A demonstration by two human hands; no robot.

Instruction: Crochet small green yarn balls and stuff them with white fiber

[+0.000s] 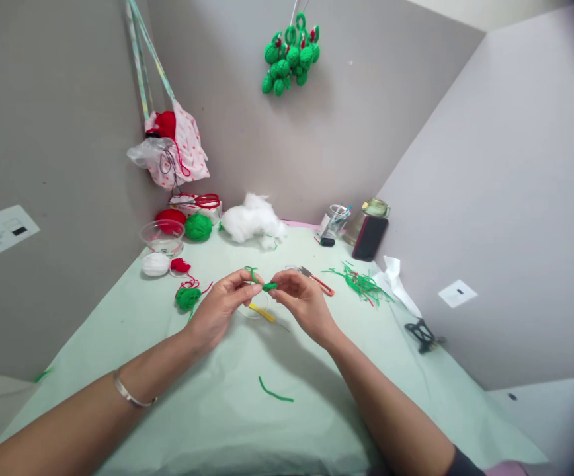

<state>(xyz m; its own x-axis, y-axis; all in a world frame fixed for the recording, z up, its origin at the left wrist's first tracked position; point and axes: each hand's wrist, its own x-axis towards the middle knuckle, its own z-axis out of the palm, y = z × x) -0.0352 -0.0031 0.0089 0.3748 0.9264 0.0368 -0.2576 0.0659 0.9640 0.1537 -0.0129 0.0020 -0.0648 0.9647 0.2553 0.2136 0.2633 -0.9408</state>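
A small green crocheted piece [270, 287] is pinched between my two hands, above the middle of the table. My left hand [227, 297] grips its left end between thumb and fingers, and a strand of green yarn [252, 272] loops over the fingers. On the other end, the thumb and fingertips of my right hand [303, 301] are closed. Just below the hands lies a crochet hook with a yellow handle [263, 313]. Behind my right hand rests an orange cutter [324, 285]. A short green yarn piece [276, 390] lies nearer to me.
To the left are a green yarn ball [198, 227], a white ball [155, 264] and a clear bowl [164, 239]. White stuffing [252, 219] sits at the back. Rightward are yarn scraps [364, 284], a phone [370, 238] and a glass jar [333, 222]. Green crocheted pieces [291, 56] hang above.
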